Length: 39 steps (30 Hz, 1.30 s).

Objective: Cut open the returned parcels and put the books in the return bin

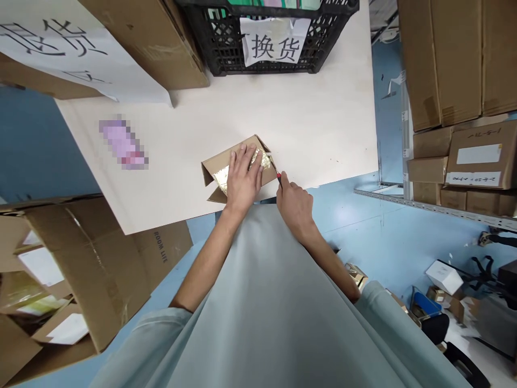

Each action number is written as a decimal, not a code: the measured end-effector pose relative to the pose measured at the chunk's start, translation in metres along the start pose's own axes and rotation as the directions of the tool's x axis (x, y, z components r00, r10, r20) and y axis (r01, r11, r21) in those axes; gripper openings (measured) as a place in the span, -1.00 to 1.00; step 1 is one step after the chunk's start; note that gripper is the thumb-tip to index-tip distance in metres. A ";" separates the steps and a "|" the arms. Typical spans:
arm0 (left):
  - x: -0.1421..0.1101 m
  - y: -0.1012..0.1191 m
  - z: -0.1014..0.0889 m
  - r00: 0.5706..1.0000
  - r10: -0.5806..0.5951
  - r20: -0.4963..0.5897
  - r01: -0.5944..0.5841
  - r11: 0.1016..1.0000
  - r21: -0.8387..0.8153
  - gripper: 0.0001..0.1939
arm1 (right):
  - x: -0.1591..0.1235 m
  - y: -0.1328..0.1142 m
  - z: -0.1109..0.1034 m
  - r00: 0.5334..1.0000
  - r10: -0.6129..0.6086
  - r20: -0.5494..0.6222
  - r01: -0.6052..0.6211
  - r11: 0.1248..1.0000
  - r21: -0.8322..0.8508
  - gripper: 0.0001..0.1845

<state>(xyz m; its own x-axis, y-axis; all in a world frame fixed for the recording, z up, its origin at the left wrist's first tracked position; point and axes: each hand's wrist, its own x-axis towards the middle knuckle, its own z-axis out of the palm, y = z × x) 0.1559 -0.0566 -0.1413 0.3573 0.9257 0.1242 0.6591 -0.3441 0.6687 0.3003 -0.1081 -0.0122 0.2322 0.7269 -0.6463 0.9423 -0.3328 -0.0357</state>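
Observation:
A small brown cardboard box (221,161) with shiny tape across it lies near the front edge of the white table, its end flaps sticking out at the left. My left hand (243,180) rests flat on top of the box with fingers stretched out. Closed around a thin tool with a red and black handle (279,177), my right hand (295,203) is at the box's right end. The tool's slim metal tip meets the box at that end; its exact kind is hard to make out.
Behind the box stands a black plastic crate (220,56) with a paper label. A large carton (173,64) is at the back left of the table (331,124), near a blurred purple item (123,143). An open carton (121,269) of parcels sits lower left; shelved boxes (476,156) line the right.

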 end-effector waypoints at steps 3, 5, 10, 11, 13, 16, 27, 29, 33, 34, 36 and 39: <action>-0.001 0.001 -0.001 1.000 -0.016 0.018 0.016 1.000 -0.003 -0.46 | 0.003 0.002 -0.001 0.999 -0.043 -0.007 0.043 0.999 0.013 -0.36; -0.001 0.002 -0.002 1.000 -0.022 0.022 0.022 1.000 -0.002 -0.46 | 0.007 0.003 -0.001 0.998 -0.068 -0.014 0.069 0.997 0.020 -0.36; -0.003 0.004 -0.001 1.000 -0.018 0.004 0.018 1.000 0.018 -0.44 | 0.013 0.004 -0.001 0.996 -0.087 0.009 0.087 0.996 0.029 -0.36; -0.003 0.004 -0.001 1.000 -0.020 0.001 0.020 1.000 0.024 -0.43 | 0.015 0.005 -0.001 0.996 -0.092 0.011 0.092 0.995 0.029 -0.36; -0.002 0.003 -0.001 1.000 -0.026 -0.011 0.026 0.999 0.035 -0.42 | 0.020 0.007 0.001 0.994 -0.111 -0.008 0.111 0.993 0.042 -0.36; 0.000 0.002 -0.001 0.999 -0.035 -0.026 0.036 0.999 0.035 -0.40 | 0.033 0.014 0.008 0.982 -0.165 -0.086 0.177 0.974 0.145 -0.39; 0.004 0.003 -0.008 0.999 -0.037 -0.016 0.038 0.995 0.087 -0.40 | 0.058 0.051 0.023 0.933 -0.100 -0.347 0.208 0.934 0.291 -0.36; -0.001 0.005 -0.018 0.997 -0.063 -0.045 0.068 0.990 0.120 -0.42 | 0.090 0.071 0.034 0.942 -0.030 -0.336 0.131 0.949 0.285 -0.36; -0.036 0.004 -0.051 0.962 -0.190 -0.196 0.226 0.957 0.180 -0.38 | 0.162 0.107 0.065 0.976 0.068 -0.205 -0.019 0.973 0.231 -0.32; -0.049 0.004 -0.059 0.941 -0.241 -0.239 0.287 0.941 0.180 -0.33 | 0.175 0.113 0.072 0.980 0.080 -0.184 -0.039 0.976 0.216 -0.31; -0.072 0.004 -0.070 0.872 -0.389 -0.296 0.445 0.882 0.152 -0.16 | 0.195 0.122 0.084 0.982 0.101 -0.158 -0.071 0.980 0.186 -0.27; -0.090 0.007 -0.073 0.707 -0.651 -0.276 0.684 0.729 0.034 0.05 | 0.208 0.129 0.097 0.983 0.119 -0.138 -0.095 0.981 0.168 -0.24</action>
<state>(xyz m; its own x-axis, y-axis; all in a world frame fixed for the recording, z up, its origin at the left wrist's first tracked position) 0.0804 -0.1311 -0.0946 -0.3589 0.9220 -0.1452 0.7471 0.3770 0.5475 0.4468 -0.0576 -0.2249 0.3735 0.7579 -0.5349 0.8620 -0.4966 -0.1018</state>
